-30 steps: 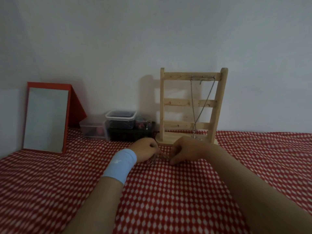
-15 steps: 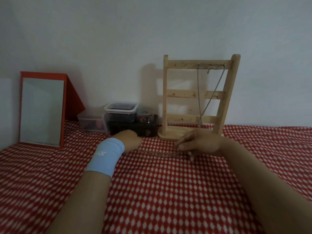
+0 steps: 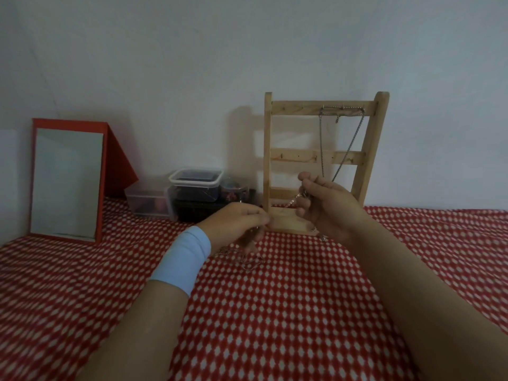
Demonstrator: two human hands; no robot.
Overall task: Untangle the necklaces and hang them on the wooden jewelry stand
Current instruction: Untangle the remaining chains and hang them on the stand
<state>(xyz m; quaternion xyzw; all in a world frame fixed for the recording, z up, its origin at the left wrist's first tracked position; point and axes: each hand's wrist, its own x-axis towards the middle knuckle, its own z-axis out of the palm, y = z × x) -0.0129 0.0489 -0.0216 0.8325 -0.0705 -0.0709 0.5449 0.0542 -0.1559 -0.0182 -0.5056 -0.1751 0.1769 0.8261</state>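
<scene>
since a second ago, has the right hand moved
Yes: against the wooden stand, the right hand has risen from below its base to its bottom rung.

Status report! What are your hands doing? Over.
Left hand, right hand pinch thin silver chain between them. Another silver necklace hangs on wooden stand. Nothing blocking.

head-worn view, forward-down, close over hands (image 3: 275, 215)

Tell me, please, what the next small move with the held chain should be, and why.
Probably raise the right hand a little higher, drawing the chain it pinches clear of the loops lying on the cloth. The chain runs to the left hand, and a blurred length hangs from there toward those loops, so it seems not yet free.
</scene>
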